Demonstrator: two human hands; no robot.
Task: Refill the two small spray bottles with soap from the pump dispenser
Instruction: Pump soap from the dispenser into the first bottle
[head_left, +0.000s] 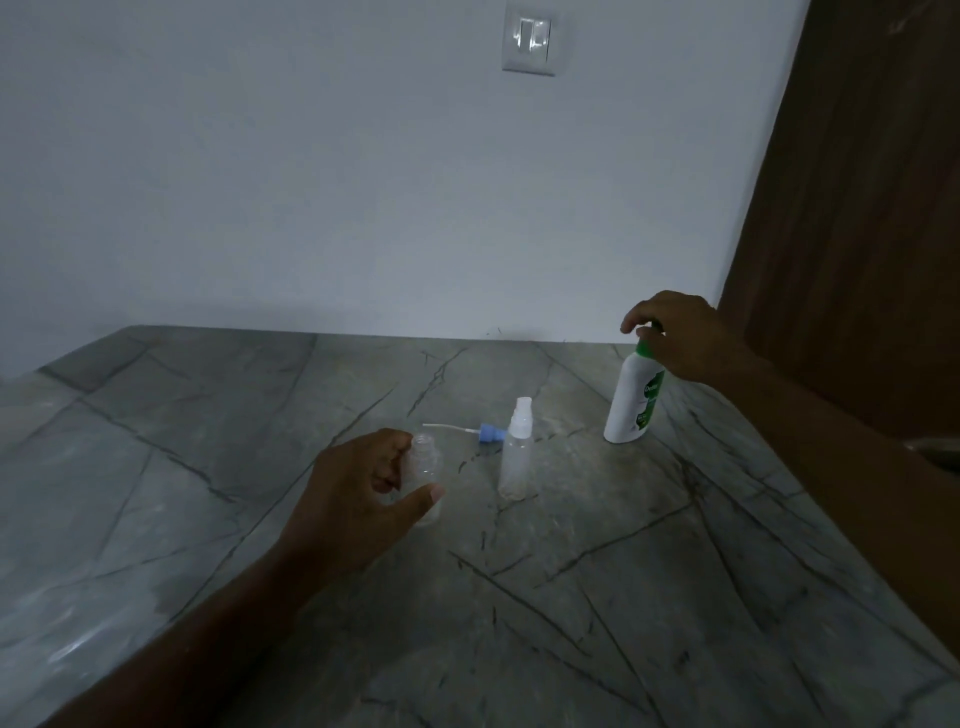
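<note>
A clear small spray bottle (427, 467) with its top off stands on the grey stone counter (597, 597). My left hand (358, 493) curls round it, thumb across its lower part. Its blue spray head (488, 434) with a white tube lies on the counter just behind. A second small spray bottle (515, 452), capped, stands upright to the right. Farther right stands the white and green pump dispenser (632, 400). My right hand (680, 338) grips its top from above, hiding the pump.
The counter meets a pale wall (363, 208) at the back, with a light switch (530, 44) high up. A brown wooden panel (857, 208) rises at the right, close behind the dispenser.
</note>
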